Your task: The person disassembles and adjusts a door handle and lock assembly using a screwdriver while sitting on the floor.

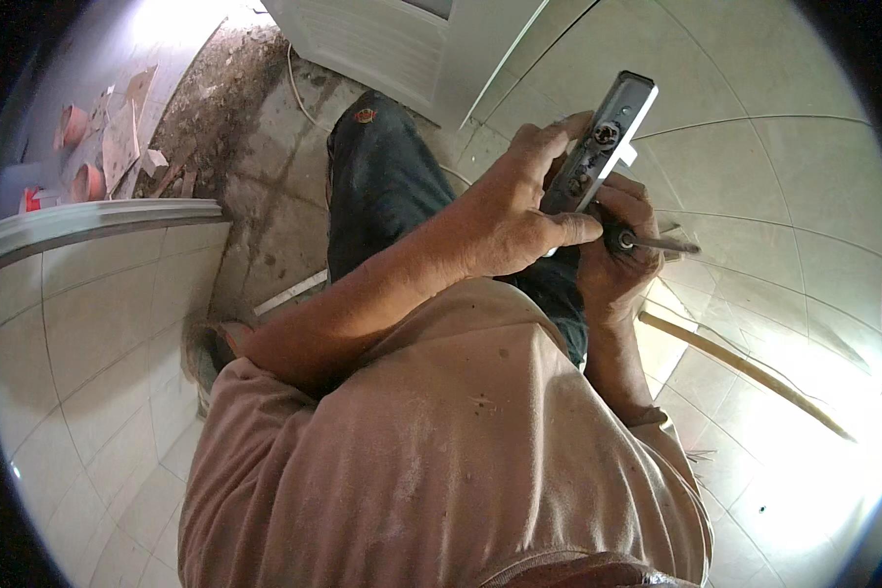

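Note:
My left hand grips a long metal door-handle plate with fingers and thumb at its lower end. The plate is tilted, its hollow back with a round fitting and small metal parts facing me. A pale piece juts from its right side. Close below, my right hand is closed round a screwdriver, whose shaft points to the right, away from the plate. Fingers of the right hand also reach up behind the plate's lower end; whether they touch it is hard to tell. The screwdriver's handle is mostly hidden in the palm.
A white slatted door panel stands ahead, with a thin cable on the floor beside it. A long yellowish stick lies on the tiles at right. Rubble and reddish pots are beyond a low tiled wall at left.

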The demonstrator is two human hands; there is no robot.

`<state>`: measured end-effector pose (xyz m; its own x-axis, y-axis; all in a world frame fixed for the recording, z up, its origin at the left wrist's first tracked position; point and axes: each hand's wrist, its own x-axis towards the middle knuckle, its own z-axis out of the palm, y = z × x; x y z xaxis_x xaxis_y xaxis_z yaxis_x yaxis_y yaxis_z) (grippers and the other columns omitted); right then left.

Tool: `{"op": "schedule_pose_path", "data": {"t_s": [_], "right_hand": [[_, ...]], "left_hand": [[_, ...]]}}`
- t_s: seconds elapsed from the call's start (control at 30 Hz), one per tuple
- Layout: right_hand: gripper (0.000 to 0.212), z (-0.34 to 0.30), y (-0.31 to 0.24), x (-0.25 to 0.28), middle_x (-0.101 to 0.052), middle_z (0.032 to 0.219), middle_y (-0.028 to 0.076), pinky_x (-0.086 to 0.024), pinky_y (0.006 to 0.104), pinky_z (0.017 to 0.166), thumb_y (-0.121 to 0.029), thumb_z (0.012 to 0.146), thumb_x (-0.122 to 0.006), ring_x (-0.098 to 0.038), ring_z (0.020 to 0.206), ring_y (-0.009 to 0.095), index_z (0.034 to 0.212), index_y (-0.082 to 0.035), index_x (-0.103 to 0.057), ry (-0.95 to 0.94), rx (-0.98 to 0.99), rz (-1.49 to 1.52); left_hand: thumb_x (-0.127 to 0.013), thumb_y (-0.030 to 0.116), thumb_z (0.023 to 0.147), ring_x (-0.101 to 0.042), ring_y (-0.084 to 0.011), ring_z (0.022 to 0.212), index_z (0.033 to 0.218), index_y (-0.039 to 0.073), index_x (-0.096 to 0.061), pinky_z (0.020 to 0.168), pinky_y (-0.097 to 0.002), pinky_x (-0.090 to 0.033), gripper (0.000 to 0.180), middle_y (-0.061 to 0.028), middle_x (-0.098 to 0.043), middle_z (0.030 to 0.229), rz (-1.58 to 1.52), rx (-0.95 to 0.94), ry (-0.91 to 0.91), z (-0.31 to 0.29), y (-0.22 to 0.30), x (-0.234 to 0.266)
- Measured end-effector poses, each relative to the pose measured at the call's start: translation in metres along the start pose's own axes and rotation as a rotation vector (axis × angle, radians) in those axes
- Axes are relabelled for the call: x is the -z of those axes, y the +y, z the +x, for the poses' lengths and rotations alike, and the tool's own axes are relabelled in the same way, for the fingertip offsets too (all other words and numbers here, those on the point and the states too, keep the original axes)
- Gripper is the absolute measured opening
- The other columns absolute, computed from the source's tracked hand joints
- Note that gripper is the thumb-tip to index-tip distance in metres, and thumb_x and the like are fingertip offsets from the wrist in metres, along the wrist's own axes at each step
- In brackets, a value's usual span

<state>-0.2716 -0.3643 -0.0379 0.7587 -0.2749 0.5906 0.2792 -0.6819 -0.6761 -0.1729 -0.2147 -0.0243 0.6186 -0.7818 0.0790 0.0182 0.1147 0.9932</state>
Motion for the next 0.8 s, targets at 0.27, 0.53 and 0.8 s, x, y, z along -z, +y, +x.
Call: {"op": "schedule_pose_path", "data": {"t_s": [0.27, 0.53, 0.8], "right_hand": [[0.041, 0.007, 0.010, 0.000, -0.067, 0.085, 0.007, -0.045, 0.0229, 0.051, -0.025, 0.102, -0.065, -0.058, 0.063, 0.009, 0.133, 0.003, -0.061, 0.214, -0.474, 0.467], [0.043, 0.006, 0.040, -0.004, -0.066, 0.084, 0.002, -0.046, 0.0241, 0.058, -0.035, 0.103, -0.063, -0.058, 0.068, 0.008, 0.125, 0.002, -0.065, 0.229, -0.354, 0.446], [0.051, 0.009, 0.041, -0.004, -0.066, 0.082, 0.000, -0.046, 0.0240, 0.065, -0.044, 0.102, -0.063, -0.057, 0.073, 0.007, 0.119, 0.004, -0.066, 0.198, -0.348, 0.393]], "left_hand": [[-0.082, 0.008, 0.084, -0.056, -0.0181, 0.120, 0.150, -0.003, -0.040, 0.103, -0.0308, -0.046, 0.079, -0.0091, -0.052, 0.124, -0.011, -0.031, 0.054, 0.000, 0.001, -0.002], [-0.080, 0.006, 0.084, -0.055, -0.0188, 0.118, 0.148, -0.005, -0.043, 0.102, -0.0310, -0.044, 0.075, -0.0092, -0.051, 0.119, -0.084, -0.086, 0.058, -0.002, 0.014, -0.010], [-0.080, 0.005, 0.082, -0.054, -0.0176, 0.115, 0.150, 0.000, -0.044, 0.101, -0.0298, -0.043, 0.077, -0.0073, -0.049, 0.117, -0.147, -0.083, 0.058, -0.002, 0.011, -0.010]]}}
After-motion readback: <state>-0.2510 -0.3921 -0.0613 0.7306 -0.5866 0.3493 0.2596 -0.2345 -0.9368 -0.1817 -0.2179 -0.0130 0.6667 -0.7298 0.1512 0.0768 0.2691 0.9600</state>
